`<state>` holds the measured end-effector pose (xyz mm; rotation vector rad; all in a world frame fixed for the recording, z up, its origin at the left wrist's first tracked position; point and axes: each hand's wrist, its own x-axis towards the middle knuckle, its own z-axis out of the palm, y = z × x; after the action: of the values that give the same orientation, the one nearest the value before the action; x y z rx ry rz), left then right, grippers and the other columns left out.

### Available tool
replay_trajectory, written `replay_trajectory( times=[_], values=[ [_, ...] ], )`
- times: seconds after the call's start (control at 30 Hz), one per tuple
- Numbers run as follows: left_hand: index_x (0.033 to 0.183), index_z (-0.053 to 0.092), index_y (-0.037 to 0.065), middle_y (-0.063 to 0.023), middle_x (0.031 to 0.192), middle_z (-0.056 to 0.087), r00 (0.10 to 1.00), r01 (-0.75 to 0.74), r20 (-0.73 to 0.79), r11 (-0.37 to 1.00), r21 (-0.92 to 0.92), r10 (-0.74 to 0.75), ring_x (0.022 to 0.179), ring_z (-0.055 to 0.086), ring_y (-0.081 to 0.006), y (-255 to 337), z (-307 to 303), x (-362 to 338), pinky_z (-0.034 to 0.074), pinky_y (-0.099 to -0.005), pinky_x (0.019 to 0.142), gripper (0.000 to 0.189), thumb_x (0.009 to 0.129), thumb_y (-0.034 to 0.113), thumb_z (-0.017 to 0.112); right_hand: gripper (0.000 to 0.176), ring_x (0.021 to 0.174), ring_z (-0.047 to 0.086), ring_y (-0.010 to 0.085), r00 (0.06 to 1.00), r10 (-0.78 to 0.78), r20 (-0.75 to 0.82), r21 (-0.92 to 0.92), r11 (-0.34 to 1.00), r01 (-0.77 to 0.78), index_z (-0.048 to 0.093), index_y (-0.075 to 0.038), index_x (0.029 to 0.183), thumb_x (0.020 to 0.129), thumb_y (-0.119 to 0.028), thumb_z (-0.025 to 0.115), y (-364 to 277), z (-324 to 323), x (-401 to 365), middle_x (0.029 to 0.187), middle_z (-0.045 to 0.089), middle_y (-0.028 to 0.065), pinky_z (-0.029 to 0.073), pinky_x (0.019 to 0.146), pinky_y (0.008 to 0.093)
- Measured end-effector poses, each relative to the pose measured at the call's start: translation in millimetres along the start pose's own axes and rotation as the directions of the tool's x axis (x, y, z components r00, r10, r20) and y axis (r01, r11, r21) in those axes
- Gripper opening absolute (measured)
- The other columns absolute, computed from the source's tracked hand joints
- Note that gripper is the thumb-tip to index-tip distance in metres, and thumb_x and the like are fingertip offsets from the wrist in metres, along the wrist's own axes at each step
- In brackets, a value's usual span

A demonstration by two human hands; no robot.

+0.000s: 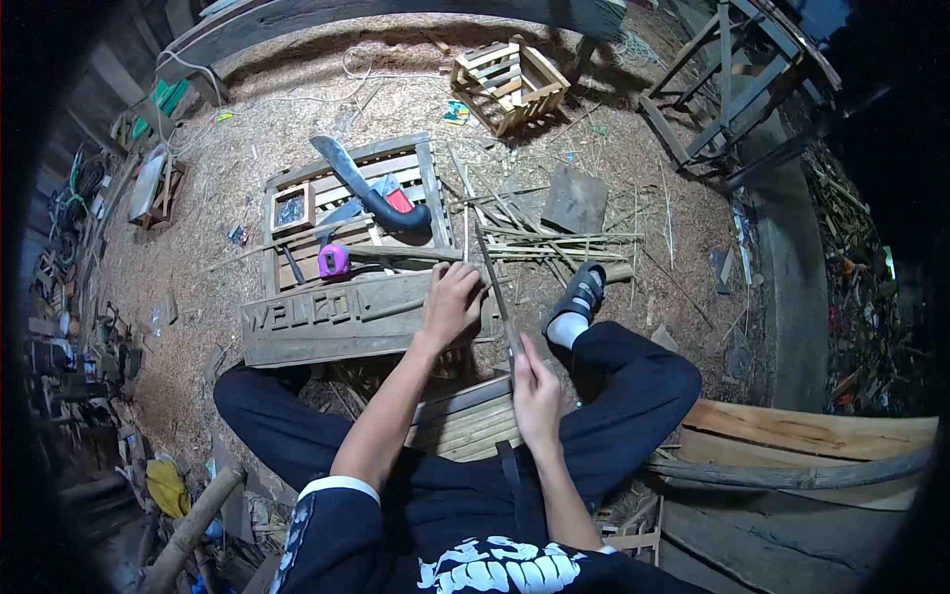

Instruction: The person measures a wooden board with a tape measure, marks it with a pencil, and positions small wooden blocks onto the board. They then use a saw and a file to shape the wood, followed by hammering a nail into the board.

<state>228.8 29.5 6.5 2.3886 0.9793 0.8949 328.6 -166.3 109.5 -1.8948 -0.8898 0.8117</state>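
Note:
My left hand (455, 302) is closed and presses down on the right part of a carved wooden board (297, 342) with raised letters. A thin wooden stick (391, 306) runs along the board into its fingers. My right hand (537, 396) grips the lower end of a long narrow blade (501, 297), which points away from me, just right of the left hand. Whether the blade is toothed cannot be made out. Below the hands, a bundle of bamboo strips (465, 426) lies between my legs.
A slatted wooden frame (428, 183) carries a big curved knife (346, 168), a pink tape measure (333, 260) and a small box (293, 209). Split sticks (564, 243) litter the floor on the right. Further off are a slatted crate (510, 84) and a wooden stand (727, 89).

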Motion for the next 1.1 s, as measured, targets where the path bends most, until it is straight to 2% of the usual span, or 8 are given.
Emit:
replay_trajectory(
  times=[0.4, 0.47, 0.53, 0.63, 0.73, 0.87, 1.03, 1.1],
  values=[
    [0.094, 0.064, 0.004, -0.0107, 0.098, 0.064, 0.999, -0.029, 0.032, 0.999, 0.045, 0.028, 0.101, 0.061, -0.0299, 1, -2, -4, 0.041, -0.0455, 0.099, 0.017, 0.086, 0.015, 0.076, 0.043, 0.116, 0.073, 0.0274, 1.000, -0.027, -0.005, -0.038, 0.999, 0.027, 0.061, 0.001, 0.144, 0.110, -0.025, 0.054, 4, 4, 4, 0.127, 0.072, 0.0269, 0.053, 0.098, 0.0362],
    [0.093, 0.064, 0.004, -0.0106, 0.097, 0.063, 0.999, -0.032, 0.003, 0.999, 0.035, 0.032, 0.101, 0.061, -0.0299, 0, -2, -1, 0.040, -0.0458, 0.100, 0.017, 0.086, 0.014, 0.075, 0.044, 0.112, 0.074, 0.0263, 0.978, -0.193, -0.082, -0.034, 0.981, 0.190, 0.061, 0.002, 0.143, 0.110, -0.025, 0.055, 19, -2, -22, 0.126, 0.072, 0.0275, 0.054, 0.097, 0.0370],
    [0.092, 0.063, 0.005, -0.0106, 0.096, 0.063, 0.999, -0.039, -0.012, 0.999, -0.013, 0.039, 0.101, 0.061, -0.0299, 1, 0, -4, 0.040, -0.0461, 0.100, 0.017, 0.086, 0.015, 0.075, 0.044, 0.113, 0.074, 0.0267, 0.995, -0.091, -0.040, -0.055, 0.995, 0.088, 0.062, 0.003, 0.143, 0.110, -0.025, 0.055, 23, -2, -17, 0.128, 0.072, 0.0274, 0.054, 0.097, 0.0374],
    [0.092, 0.063, 0.005, -0.0105, 0.096, 0.063, 0.999, -0.037, 0.014, 0.999, 0.025, 0.037, 0.100, 0.061, -0.0302, 4, 0, -9, 0.040, -0.0464, 0.100, 0.017, 0.086, 0.016, 0.075, 0.044, 0.113, 0.074, 0.0253, 0.996, -0.091, -0.025, 0.043, 0.995, 0.092, 0.061, 0.004, 0.144, 0.110, -0.024, 0.055, 12, 17, 25, 0.128, 0.072, 0.0265, 0.054, 0.097, 0.0370],
    [0.093, 0.063, 0.006, -0.0105, 0.096, 0.063, 0.999, -0.031, 0.010, 0.999, 0.028, 0.031, 0.100, 0.061, -0.0309, 0, -1, -1, 0.040, -0.0467, 0.100, 0.017, 0.086, 0.015, 0.074, 0.045, 0.112, 0.074, 0.0241, 0.986, -0.164, -0.030, -0.039, 0.986, 0.162, 0.059, 0.005, 0.145, 0.110, -0.024, 0.056, 30, -1, -17, 0.128, 0.072, 0.0283, 0.054, 0.096, 0.0363],
    [0.091, 0.061, 0.004, -0.0111, 0.092, 0.059, 0.999, -0.040, -0.002, 0.999, -0.014, 0.040, 0.096, 0.059, -0.0314, 1, -2, 0, 0.040, -0.0442, 0.098, 0.017, 0.086, 0.013, 0.075, 0.045, 0.115, 0.071, 0.0188, 0.999, 0.036, 0.038, 0.044, 0.998, -0.038, 0.058, 0.004, 0.147, 0.110, -0.022, 0.055, 3, 10, 14, 0.132, 0.071, 0.0261, 0.054, 0.096, 0.0338],
    [0.092, 0.061, 0.004, -0.0113, 0.095, 0.060, 1.000, -0.017, -0.007, 1.000, -0.010, 0.017, 0.100, 0.060, -0.0308, 4, -4, -1, 0.040, -0.0446, 0.098, 0.017, 0.085, 0.012, 0.075, 0.043, 0.108, 0.072, 0.0198, 0.980, -0.181, -0.083, -0.031, 0.983, 0.179, 0.061, 0.005, 0.142, 0.110, -0.023, 0.057, 10, -2, -20, 0.126, 0.074, 0.0234, 0.053, 0.096, 0.0339],
    [0.092, 0.061, 0.004, -0.0113, 0.096, 0.060, 1.000, -0.015, 0.006, 1.000, -0.008, 0.015, 0.100, 0.060, -0.0308, 3, -1, -4, 0.040, -0.0447, 0.099, 0.017, 0.085, 0.012, 0.075, 0.043, 0.110, 0.071, 0.0198, 0.990, -0.125, -0.062, -0.004, 0.992, 0.125, 0.060, 0.003, 0.144, 0.110, -0.023, 0.056, 22, 8, -4, 0.128, 0.073, 0.0233, 0.053, 0.097, 0.0341]
  ],
)
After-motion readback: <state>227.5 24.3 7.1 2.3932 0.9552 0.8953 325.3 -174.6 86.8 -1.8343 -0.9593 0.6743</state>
